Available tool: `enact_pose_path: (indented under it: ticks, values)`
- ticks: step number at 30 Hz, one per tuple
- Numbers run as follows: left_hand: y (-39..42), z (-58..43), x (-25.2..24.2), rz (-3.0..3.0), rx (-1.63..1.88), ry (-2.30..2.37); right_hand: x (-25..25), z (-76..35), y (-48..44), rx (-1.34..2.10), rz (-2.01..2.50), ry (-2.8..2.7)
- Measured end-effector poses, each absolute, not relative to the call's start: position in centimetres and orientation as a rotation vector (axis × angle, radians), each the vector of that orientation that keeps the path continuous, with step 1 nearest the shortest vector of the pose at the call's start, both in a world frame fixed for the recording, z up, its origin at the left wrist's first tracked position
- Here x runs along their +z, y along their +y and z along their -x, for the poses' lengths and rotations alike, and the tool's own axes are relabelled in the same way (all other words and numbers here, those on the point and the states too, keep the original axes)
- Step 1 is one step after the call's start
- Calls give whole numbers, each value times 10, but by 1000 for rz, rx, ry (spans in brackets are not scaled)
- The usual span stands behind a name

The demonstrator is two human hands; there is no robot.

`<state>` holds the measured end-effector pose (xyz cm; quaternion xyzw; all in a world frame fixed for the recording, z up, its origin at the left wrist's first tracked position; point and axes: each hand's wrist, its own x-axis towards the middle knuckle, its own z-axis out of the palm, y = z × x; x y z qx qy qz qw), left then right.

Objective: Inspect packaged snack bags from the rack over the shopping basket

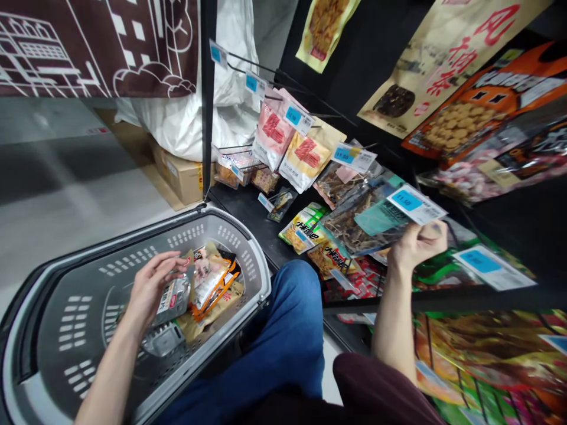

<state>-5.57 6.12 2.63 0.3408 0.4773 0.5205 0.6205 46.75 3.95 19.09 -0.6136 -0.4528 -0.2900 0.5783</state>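
Observation:
My left hand [153, 286] reaches into a grey shopping basket [57, 307] and pinches the top edge of a silver snack packet [173, 300]. Other packets lie in the basket beside it, one orange and white [212, 280]. My right hand [419, 242] is raised at the hanging display on the right, its fingers closed on a clear bag of dark dried snacks [367, 221] that hangs on a peg behind a blue and white price tag [414, 203]. My knee in blue jeans [290, 319] sits between the basket and the rack.
Pink and yellow snack bags [290, 141] hang on pegs further back. Green and yellow packets [310, 230] lie lower on the rack. A black upright post [207, 100] stands left of the display. Cardboard boxes [179, 171] and a white sack [230, 77] sit on the grey floor behind.

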Motion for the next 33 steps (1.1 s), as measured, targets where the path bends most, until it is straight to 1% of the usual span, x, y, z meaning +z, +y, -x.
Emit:
enact_pose_path:
  ticks: [3,9,13,21,33]
  values:
    - [61,56,28,-789,1198,1100,187,-467,38,-813,1332,-1096]
    - [62,58,25,-801,1185,1111,183,-460,40,-856,1440,-1043]
    - [63,60,23,-795,1179,1131,192,-453,41,-841,1446,-951]
    - [63,59,28,-782,1174,1134,211,-438,36,-795,1494,-968]
    - [64,60,26,-797,1174,1133,213,-435,31,-788,1561,-966]
